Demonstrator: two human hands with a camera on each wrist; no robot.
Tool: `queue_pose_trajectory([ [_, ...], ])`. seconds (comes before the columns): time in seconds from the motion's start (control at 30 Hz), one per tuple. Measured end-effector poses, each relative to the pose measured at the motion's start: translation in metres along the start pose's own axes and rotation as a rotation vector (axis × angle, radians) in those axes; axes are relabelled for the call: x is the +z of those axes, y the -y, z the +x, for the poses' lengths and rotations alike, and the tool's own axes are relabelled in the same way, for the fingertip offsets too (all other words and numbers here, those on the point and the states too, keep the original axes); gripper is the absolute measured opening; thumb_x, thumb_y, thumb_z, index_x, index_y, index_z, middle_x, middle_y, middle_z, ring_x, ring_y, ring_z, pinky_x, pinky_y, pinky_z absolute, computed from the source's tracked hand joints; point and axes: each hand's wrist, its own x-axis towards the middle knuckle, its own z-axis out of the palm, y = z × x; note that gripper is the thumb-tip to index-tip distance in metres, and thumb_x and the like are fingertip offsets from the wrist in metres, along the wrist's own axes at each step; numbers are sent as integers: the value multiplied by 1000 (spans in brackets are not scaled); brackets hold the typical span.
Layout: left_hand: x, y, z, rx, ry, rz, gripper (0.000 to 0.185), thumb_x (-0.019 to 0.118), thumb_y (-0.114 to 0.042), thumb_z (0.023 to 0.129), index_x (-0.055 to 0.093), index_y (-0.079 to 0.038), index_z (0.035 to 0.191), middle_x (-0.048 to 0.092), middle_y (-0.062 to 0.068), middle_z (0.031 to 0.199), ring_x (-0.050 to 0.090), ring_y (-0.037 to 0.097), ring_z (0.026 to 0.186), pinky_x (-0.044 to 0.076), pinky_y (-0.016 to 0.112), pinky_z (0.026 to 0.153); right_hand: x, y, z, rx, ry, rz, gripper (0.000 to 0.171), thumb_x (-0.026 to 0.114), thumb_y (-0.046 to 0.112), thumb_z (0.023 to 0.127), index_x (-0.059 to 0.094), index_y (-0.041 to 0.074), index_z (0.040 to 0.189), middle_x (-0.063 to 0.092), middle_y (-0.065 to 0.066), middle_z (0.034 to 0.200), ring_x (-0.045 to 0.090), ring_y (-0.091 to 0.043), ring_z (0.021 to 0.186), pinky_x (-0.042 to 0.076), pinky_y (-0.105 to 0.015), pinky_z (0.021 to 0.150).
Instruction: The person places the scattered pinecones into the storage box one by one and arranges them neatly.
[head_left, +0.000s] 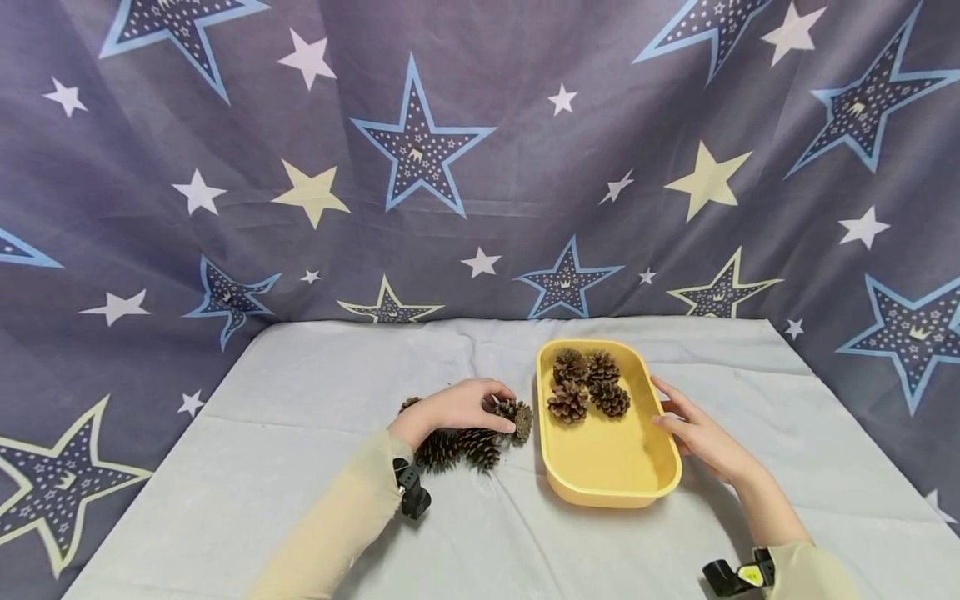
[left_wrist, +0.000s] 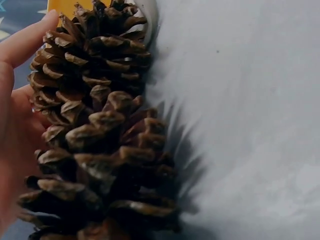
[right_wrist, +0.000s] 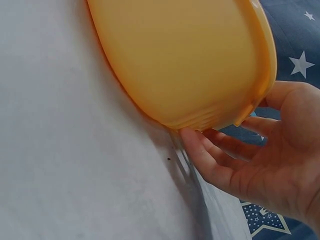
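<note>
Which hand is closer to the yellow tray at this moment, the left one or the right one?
The right. The right hand touches the outer right wall of the yellow tray. The left hand is to the tray's left, holding a pine cone beside it.

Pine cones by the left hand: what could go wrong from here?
1. The left hand covers a heap of loose pine cones; lifting one may drag or roll its neighbours across the cloth.
2. The yellow tray is steadied only by the right hand with fingers at its rim; a knock could slide it.
3. Four cones in the tray crowd the far end.
</note>
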Motion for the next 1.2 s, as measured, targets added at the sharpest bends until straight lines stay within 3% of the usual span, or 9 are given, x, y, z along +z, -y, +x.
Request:
queue_pose_trajectory([
  [0.27,8,3,0,5,22,25,69,67,-45,76,46,-11,131,51,4,130,46,20,121,33,35,104,1,-1,0,3,-6,4,69,46,18,94,2,14,147,24,-34,133,55,-30,101,53,-37,73],
  [0.57,11,4,0,-10,27,11,67,67,-44,76,45,-13,132,52,3,129,47,20,120,35,35,103,2,-2,0,4,-13,2,68,46,18,94,3,13,147,27,-34,132,54,-30,102,52,-35,74],
  [0.87,13,2,-2,-41,-4,6,63,68,-46,75,49,-18,128,53,-1,127,48,17,118,36,33,102,3,-3,0,2,-9,8,68,46,17,94,3,13,147,27,-35,131,55,-27,99,53,-34,72],
  [1.2,10,2,0,-9,-88,-23,60,72,-48,71,55,-19,121,55,-1,122,50,14,113,38,31,100,2,-1,0,10,-17,1,68,46,18,94,3,14,147,25,-34,133,54,-28,100,52,-36,73],
])
